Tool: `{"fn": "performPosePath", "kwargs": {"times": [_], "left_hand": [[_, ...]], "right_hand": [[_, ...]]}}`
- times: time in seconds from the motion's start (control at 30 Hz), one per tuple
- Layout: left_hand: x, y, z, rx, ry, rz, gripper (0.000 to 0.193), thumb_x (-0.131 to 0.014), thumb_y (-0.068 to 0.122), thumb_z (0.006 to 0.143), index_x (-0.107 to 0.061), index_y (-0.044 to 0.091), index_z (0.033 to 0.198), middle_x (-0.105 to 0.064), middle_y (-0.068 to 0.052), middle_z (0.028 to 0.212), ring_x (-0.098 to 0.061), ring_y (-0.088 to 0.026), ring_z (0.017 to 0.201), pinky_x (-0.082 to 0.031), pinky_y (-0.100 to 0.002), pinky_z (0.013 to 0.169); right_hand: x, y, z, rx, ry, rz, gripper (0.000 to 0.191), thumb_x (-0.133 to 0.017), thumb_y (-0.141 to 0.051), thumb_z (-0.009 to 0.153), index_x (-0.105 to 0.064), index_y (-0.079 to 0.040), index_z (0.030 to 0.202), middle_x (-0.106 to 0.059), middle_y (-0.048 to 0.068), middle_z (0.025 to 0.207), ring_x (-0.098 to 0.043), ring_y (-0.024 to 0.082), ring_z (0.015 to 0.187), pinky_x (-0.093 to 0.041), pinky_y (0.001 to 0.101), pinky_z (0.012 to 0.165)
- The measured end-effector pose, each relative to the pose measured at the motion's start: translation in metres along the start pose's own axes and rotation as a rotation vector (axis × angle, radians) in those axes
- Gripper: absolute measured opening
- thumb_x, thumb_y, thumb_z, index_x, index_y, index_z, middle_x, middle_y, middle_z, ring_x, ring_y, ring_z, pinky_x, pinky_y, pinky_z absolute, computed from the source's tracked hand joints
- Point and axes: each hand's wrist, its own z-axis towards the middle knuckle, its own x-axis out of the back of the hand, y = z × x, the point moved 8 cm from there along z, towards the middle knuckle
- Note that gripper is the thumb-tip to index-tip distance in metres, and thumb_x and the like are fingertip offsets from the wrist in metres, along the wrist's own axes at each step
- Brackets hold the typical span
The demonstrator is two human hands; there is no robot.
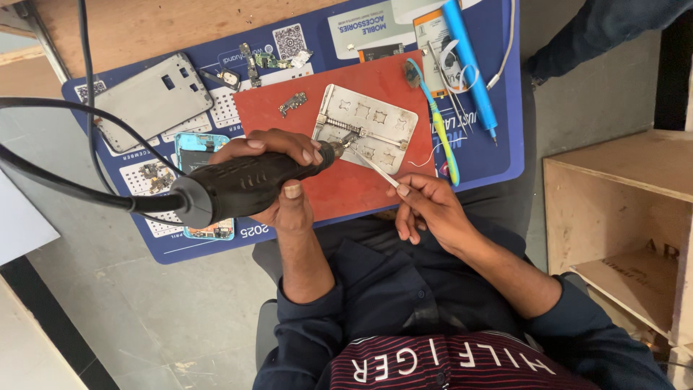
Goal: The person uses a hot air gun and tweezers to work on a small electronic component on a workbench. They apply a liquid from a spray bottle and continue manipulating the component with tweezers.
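Obs., bench area. Work surface: a wooden table (144,29) with a blue printed mat (484,155) on it. A smaller red mat (346,188) lies on the blue one.

Near the middle of the red mat: a silvery metal holder plate (375,119) with cut-out shapes. A small circuit piece (292,103) lies just beside it.

Left hand (278,184): closed around a black corded power tool (245,184), fingers wrapped over the body, thumb pressed on its near side. The tool lies roughly level. Its tip (338,148) is at the near edge of the holder plate. Its thick black cable (58,180) loops off over the mat's edge.

Right hand (426,209): thumb and fingertips pinching a thin metal pick (375,167). It slants up toward the tool's tip; contact at the tip cannot be made out.

Elsewhere on the mats:
- A blue-and-green toothbrush (442,133) along the red mat's far side edge.
- A long blue pen-shaped tool (469,61) and a white wire (507,50) near it.
- A grey phone frame (153,101).
- An opened phone with a teal rim (189,148), partly under the tool.
- Loose board parts (253,61).

Room: grey tiled floor (144,303) below the table. An open plywood box (613,202) stands beside the seated person. A limb in dark blue cloth (599,29) belongs to someone else at the far corner; arm or leg cannot be told.
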Motion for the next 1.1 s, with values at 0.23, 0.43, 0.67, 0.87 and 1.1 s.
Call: {"fn": "performPosePath", "kwargs": {"times": [0.23,0.43,0.67,0.87,1.1], "left_hand": [[-0.003,0.001,0.001,-0.016,-0.006,-0.006,0.049,-0.08,0.022,0.097,-0.046,0.008,0.13,-0.063,-0.017,0.086,-0.067,-0.026,0.074,-0.062,-0.041,0.072],[-0.011,0.002,-0.002,0.0,-0.007,-0.001,0.05,-0.08,0.021,0.097,-0.045,0.007,0.129,-0.063,-0.018,0.087,-0.067,-0.026,0.077,-0.061,-0.04,0.076],[-0.015,0.003,-0.003,-0.007,-0.016,0.019,0.049,-0.08,0.023,0.097,-0.045,0.008,0.129,-0.064,-0.018,0.087,-0.067,-0.026,0.078,-0.061,-0.039,0.077],[-0.013,0.002,-0.003,-0.013,-0.027,0.04,0.05,-0.08,0.024,0.097,-0.046,0.008,0.128,-0.064,-0.018,0.09,-0.067,-0.026,0.077,-0.062,-0.04,0.076],[-0.013,0.0,-0.004,-0.002,-0.03,0.027,0.05,-0.081,0.024,0.096,-0.046,0.009,0.128,-0.064,-0.018,0.091,-0.068,-0.027,0.079,-0.061,-0.04,0.077]], "right_hand": [[0.001,0.003,0.001,-0.006,0.003,-0.001,0.027,-0.043,-0.021,0.11,-0.063,-0.003,0.108,-0.067,0.009,0.058,-0.056,0.009,0.04,-0.033,0.0208,0.042],[0.0,0.005,0.002,0.022,-0.015,-0.012,0.026,-0.045,-0.022,0.11,-0.063,-0.003,0.109,-0.068,0.008,0.06,-0.056,0.008,0.042,-0.034,0.0203,0.044],[0.0,0.007,0.002,0.032,-0.017,-0.015,0.027,-0.045,-0.022,0.11,-0.064,-0.003,0.109,-0.068,0.009,0.06,-0.057,0.008,0.043,-0.034,0.0202,0.044],[-0.001,0.008,0.002,0.028,-0.019,-0.012,0.028,-0.044,-0.022,0.11,-0.064,-0.003,0.109,-0.068,0.009,0.06,-0.057,0.008,0.042,-0.034,0.0201,0.043],[-0.001,0.01,0.002,0.013,-0.014,-0.005,0.027,-0.044,-0.022,0.11,-0.063,-0.003,0.109,-0.068,0.009,0.061,-0.056,0.008,0.042,-0.034,0.0202,0.043]]}}
